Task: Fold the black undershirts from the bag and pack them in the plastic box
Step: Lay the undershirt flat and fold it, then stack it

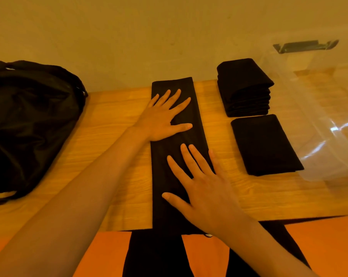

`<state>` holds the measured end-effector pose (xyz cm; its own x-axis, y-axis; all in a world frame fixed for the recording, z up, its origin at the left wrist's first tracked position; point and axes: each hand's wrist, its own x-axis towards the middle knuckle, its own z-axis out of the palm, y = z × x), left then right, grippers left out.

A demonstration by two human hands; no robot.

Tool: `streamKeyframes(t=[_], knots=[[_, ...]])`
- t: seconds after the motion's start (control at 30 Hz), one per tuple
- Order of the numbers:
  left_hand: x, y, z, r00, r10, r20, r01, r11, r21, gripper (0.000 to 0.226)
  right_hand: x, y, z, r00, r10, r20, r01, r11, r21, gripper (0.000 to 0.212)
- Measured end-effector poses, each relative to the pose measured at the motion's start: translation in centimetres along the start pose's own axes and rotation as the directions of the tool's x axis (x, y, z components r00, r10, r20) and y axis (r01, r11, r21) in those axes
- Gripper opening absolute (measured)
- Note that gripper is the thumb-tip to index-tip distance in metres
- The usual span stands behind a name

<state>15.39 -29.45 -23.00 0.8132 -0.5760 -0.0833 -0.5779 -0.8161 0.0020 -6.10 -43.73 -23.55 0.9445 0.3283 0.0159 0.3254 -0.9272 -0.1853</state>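
Both hands pressed flat on a folded black undershirt (pixel 165 156) on the bench (pixel 113 108).

Left hand (pixel 161 116) and right hand (pixel 205 186) lie with fingers straight and spread, gripping nothing. The narrow strip runs from the wall edge past the front edge, its near end lost against dark clothing. Bare bench lies on either side. To the right are a folded stack (pixel 245 90), a single folded shirt (pixel 265 144) and the faint, cut-off plastic box (pixel 318 120). To the left is the cut-off bag (pixel 29 116).
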Motion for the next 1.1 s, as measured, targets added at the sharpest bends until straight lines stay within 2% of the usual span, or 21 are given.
streamKeyframes(t=[0.2,0.33,0.43,0.53,0.63,0.73,0.83,0.93,1.03,1.1], knots=[[-0.1,0.0,-0.2,1.0,-0.014,-0.002,0.014,1.0,-0.01,0.093,-0.5,0.2,0.1,1.0,-0.013,-0.008,0.013,1.0,0.012,0.08],[-2.6,0.7,-0.7,0.994,-0.084,-0.071,0.071,0.983,-0.172,0.086,-0.8,0.7,-0.4,0.999,-0.041,0.001,0.041,0.998,0.048,0.078],[-8.2,2.0,-1.1,0.994,0.073,-0.086,-0.089,0.976,-0.201,0.085,-1.4,1.5,-0.8,0.991,-0.132,-0.008,0.132,0.987,0.095,0.073],[-15.4,4.1,-0.1,0.97,0.235,-0.059,-0.242,0.956,-0.164,0.08,-2.8,2.8,-1.0,0.977,-0.211,0.024,0.21,0.977,0.041,0.069],[-21.3,5.7,1.5,0.961,0.265,-0.082,-0.276,0.943,-0.187,0.083,-4.4,3.8,-1.3,0.973,-0.224,0.052,0.225,0.974,-0.011,0.07],[-24.6,6.6,2.9,0.943,0.292,-0.157,-0.309,0.947,-0.093,0.084,-5.9,5.0,-1.1,0.955,-0.29,0.054,0.293,0.955,-0.047,0.073],[-26.2,7.6,4.4,0.897,0.362,-0.253,-0.37,0.929,0.016,0.078,-7.7,6.3,-0.4,0.927,-0.373,-0.038,0.372,0.928,-0.032,0.067],[-26.6,8.2,6.0,0.855,0.368,-0.367,-0.368,0.927,0.073,0.088,-8.9,7.1,0.8,0.871,-0.405,-0.277,0.424,0.906,0.008,0.045],[-26.6,8.1,6.9,0.765,0.345,-0.544,-0.392,0.92,0.032,0.06,-9.2,6.8,1.3,0.838,-0.412,-0.359,0.436,0.9,-0.016,0.039],[-26.5,8.0,7.2,0.742,0.339,-0.579,-0.398,0.917,0.027,0.041,-9.2,6.9,1.7,0.818,-0.431,-0.38,0.444,0.894,-0.059,0.038]])
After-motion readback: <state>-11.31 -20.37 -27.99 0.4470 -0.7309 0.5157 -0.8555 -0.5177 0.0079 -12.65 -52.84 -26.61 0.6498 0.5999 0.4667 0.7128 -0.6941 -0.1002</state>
